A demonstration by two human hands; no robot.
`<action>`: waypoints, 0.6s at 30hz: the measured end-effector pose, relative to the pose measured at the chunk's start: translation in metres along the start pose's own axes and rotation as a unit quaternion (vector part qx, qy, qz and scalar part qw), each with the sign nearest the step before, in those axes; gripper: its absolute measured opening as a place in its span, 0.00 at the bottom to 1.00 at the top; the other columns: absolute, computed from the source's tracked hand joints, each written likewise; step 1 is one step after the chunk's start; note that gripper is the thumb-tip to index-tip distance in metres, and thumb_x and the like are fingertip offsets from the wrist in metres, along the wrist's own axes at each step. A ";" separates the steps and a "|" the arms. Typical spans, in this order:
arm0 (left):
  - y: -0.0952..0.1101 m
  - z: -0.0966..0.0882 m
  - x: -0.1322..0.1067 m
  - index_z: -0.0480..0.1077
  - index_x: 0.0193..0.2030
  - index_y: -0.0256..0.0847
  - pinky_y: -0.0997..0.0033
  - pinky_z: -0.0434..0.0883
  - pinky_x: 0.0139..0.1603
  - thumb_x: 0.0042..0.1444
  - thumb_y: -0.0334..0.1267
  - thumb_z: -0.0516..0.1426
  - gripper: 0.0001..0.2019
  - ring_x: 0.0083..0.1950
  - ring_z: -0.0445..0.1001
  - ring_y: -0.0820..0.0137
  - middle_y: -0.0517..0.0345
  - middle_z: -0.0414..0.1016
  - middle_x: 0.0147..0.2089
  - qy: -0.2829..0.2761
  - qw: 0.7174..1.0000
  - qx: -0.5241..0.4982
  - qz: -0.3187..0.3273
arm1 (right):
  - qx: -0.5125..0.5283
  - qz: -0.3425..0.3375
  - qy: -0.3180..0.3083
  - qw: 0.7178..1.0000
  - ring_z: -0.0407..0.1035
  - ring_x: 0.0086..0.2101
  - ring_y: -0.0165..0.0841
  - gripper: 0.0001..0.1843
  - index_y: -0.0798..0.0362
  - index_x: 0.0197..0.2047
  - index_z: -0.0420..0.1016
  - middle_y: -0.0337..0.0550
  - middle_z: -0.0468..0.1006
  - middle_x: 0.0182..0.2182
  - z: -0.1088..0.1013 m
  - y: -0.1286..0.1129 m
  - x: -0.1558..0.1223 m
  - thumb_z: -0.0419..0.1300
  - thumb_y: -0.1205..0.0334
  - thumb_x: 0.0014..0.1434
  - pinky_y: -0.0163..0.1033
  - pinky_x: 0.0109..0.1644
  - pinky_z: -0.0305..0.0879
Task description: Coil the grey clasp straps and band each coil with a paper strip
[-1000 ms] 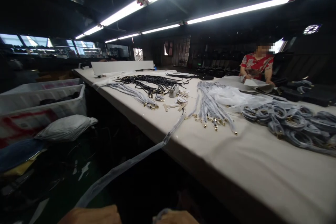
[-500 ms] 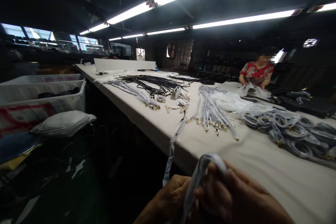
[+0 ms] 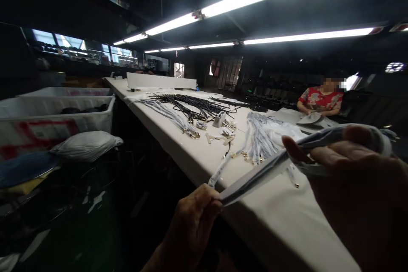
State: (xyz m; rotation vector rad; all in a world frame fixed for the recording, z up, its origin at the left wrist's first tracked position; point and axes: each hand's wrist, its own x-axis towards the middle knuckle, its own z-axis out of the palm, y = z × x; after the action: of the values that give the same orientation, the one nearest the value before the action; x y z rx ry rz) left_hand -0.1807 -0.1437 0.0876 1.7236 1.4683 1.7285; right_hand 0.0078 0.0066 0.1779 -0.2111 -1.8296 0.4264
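A dark strap wrapped in thin whitish paper (image 3: 255, 178) stretches between my two hands above the table's front edge. My left hand (image 3: 197, 212) pinches it low down, and from there the strap's other part runs up onto the table. Higher and to the right, my right hand (image 3: 357, 178) is closed around the strap, which loops over its fingers. Behind my hands lies a bundle of similar wrapped straps (image 3: 259, 136) with gold-coloured metal ends. Part of that bundle is hidden by the held strap and my right hand.
The long pale table (image 3: 191, 157) bears black straps (image 3: 191, 106), more wrapped straps (image 3: 168, 114), a tape dispenser (image 3: 219, 119) and paper tags (image 3: 219, 137). White bins (image 3: 63, 114) and a stuffed white bag (image 3: 87, 144) stand left. A person in a red patterned shirt (image 3: 321, 100) works across the table.
My hands have moved apart; the right went up and right, drawing the strap out between them. The view has turned slightly left, and the person opposite has shifted the sheet material.
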 end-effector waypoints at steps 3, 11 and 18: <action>0.004 -0.019 -0.003 0.72 0.32 0.36 0.76 0.64 0.35 0.67 0.51 0.52 0.21 0.32 0.68 0.73 0.57 0.70 0.31 -0.101 0.976 -0.145 -0.131 | 0.102 0.018 0.034 0.994 0.75 0.43 0.40 0.16 0.42 0.59 0.67 0.45 0.75 0.38 0.033 -0.022 0.001 0.48 0.58 0.70 0.56 0.55 0.72; -0.020 -0.043 -0.027 0.71 0.44 0.33 0.79 0.50 0.15 0.61 0.58 0.54 0.25 0.13 0.48 0.80 0.73 0.54 0.14 -0.103 0.884 -0.330 -0.315 | -0.129 -0.181 -0.336 0.915 0.71 0.42 0.44 0.03 0.53 0.42 0.68 0.49 0.77 0.37 0.095 -0.003 -0.026 0.54 0.66 0.65 0.54 0.51 0.67; -0.019 -0.103 -0.044 0.72 0.36 0.38 0.78 0.60 0.33 0.59 0.45 0.60 0.11 0.31 0.63 0.75 0.67 0.67 0.28 -0.125 0.943 0.090 -0.295 | -0.138 -0.036 -0.504 0.852 0.61 0.29 0.33 0.12 0.50 0.31 0.63 0.40 0.72 0.29 0.078 0.017 -0.092 0.49 0.60 0.68 0.40 0.34 0.58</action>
State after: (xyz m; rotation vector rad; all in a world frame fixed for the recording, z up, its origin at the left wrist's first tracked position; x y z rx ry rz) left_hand -0.2674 -0.2149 0.0719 1.3165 1.8187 1.0550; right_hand -0.0400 -0.0245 0.0704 -0.1112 -2.9366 0.2122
